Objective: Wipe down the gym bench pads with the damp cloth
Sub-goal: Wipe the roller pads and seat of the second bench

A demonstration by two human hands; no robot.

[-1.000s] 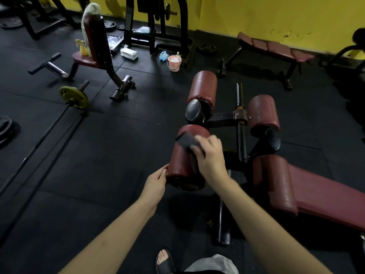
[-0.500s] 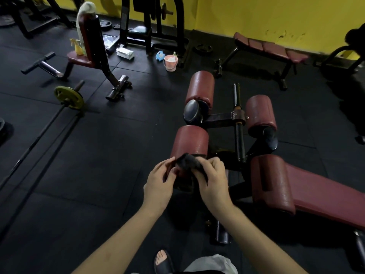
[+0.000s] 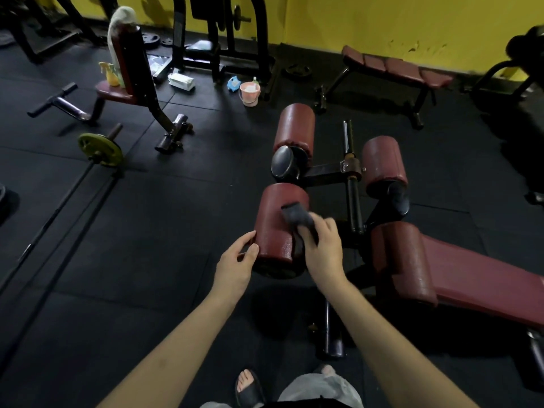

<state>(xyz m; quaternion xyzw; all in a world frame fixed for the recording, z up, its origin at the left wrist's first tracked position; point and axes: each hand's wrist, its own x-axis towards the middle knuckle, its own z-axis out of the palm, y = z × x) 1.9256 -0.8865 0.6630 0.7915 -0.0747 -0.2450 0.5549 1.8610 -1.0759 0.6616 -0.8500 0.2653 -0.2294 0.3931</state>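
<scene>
Right hand [image 3: 322, 248]: grips grey cloth [image 3: 295, 217] against near roller pad [image 3: 278, 228]
Left hand [image 3: 235, 263]: relaxed fingers touch pad's end
Around: pink bucket [image 3: 249, 93], barbell [image 3: 88, 169] well apart

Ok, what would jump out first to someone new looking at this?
Centre frame, the right hand presses a dark cloth on a red roller pad, with the left hand at the pad's side. Behind, the yellow wall stands out above the black floor.
</scene>
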